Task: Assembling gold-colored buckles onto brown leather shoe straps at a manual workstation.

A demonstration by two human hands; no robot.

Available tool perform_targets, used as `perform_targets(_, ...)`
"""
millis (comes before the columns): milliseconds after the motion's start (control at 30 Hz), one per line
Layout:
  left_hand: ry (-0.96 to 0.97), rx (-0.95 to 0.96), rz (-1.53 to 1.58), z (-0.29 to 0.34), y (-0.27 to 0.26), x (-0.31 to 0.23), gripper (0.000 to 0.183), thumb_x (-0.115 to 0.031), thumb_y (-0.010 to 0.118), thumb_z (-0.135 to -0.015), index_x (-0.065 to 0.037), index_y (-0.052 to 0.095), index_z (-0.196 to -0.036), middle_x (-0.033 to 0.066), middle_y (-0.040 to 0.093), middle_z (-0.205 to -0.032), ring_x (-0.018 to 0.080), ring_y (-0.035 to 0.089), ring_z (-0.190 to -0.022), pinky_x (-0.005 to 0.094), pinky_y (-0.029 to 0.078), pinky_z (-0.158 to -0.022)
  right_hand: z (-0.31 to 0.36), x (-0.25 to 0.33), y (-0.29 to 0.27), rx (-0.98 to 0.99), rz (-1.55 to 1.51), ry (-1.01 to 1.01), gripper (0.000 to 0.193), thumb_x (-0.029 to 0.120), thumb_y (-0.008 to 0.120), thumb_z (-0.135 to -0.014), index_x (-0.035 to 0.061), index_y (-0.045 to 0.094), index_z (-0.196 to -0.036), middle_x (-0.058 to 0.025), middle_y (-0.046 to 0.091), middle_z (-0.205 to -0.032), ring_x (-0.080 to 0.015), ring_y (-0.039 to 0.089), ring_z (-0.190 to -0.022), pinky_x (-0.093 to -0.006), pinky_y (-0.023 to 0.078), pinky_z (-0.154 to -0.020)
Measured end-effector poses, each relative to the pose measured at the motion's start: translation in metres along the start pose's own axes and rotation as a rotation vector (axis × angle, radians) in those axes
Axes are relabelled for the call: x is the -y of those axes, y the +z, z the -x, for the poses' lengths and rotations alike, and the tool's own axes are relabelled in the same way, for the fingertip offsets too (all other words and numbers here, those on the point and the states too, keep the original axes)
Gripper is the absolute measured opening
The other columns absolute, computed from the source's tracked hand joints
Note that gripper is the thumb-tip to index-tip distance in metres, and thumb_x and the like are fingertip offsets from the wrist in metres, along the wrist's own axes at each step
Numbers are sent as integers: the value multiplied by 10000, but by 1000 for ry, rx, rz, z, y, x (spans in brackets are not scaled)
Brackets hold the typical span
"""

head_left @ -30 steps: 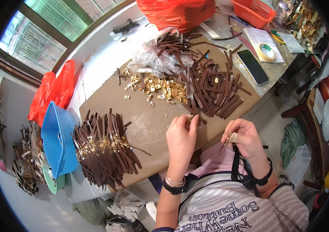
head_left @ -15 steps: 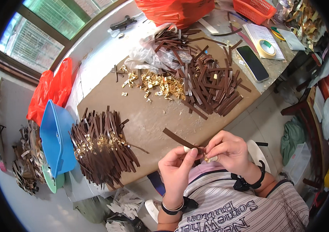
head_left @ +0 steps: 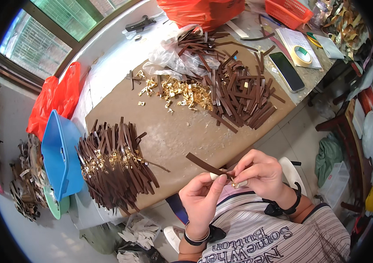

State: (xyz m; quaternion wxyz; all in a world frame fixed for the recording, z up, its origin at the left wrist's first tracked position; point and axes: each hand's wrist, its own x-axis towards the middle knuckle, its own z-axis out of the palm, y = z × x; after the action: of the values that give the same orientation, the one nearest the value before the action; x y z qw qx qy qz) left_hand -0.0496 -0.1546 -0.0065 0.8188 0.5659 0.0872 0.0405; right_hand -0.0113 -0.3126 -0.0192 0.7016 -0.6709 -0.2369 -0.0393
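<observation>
Lying near brown strips (head_left: 240,100): clear plastic bag (head_left: 168,60), phone (head_left: 287,71).

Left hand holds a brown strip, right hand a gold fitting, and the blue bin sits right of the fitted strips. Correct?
Wrong side: the head view shows the blue bin left of the fitted strips. The left hand holds a brown strip, the right hand a gold fitting.
</observation>
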Motion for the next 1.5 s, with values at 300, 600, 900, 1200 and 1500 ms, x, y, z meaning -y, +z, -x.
perform_targets(300,-63,-14,126,4,-3,-2,81,46,619,-844,72,623,-921,130,670,-874,133,643,-785,235,529,-711,-3,7,4,47,36,26,224,-156,595,-704,21,661,-825,-79,611,-833,-137,586,-645,-243,460,-541)
perform_targets(600,-6,-16,93,7,-1,-5,88,52,608,-848,83,624,-928,136,667,-889,153,644,-805,264,542,-746,-3,10,5,66,17,52,226,-162,587,-696,9,648,-832,-94,612,-828,-181,613,-704,-261,489,-619)
perform_targets(900,55,-56,90,11,2,-8,82,71,606,-839,90,629,-916,124,659,-897,154,638,-814,264,538,-738,-2,7,7,72,-15,43,215,-165,588,-700,1,644,-824,-93,610,-827,-179,621,-723,-264,494,-635)
perform_targets(1200,232,34,-207,11,0,-11,141,95,671,-772,79,640,-908,136,657,-875,213,656,-887,275,526,-759,-8,12,5,73,-9,-10,203,-161,591,-714,-2,638,-832,-95,607,-828,-160,599,-686,-239,476,-604)
perform_targets(1500,125,4,-14,13,1,-16,110,119,627,-792,61,631,-885,153,636,-936,247,645,-922,313,549,-785,-17,32,14,-26,219,-136,230,-136,621,-703,5,652,-882,-101,606,-813,-198,608,-658,-272,499,-576)
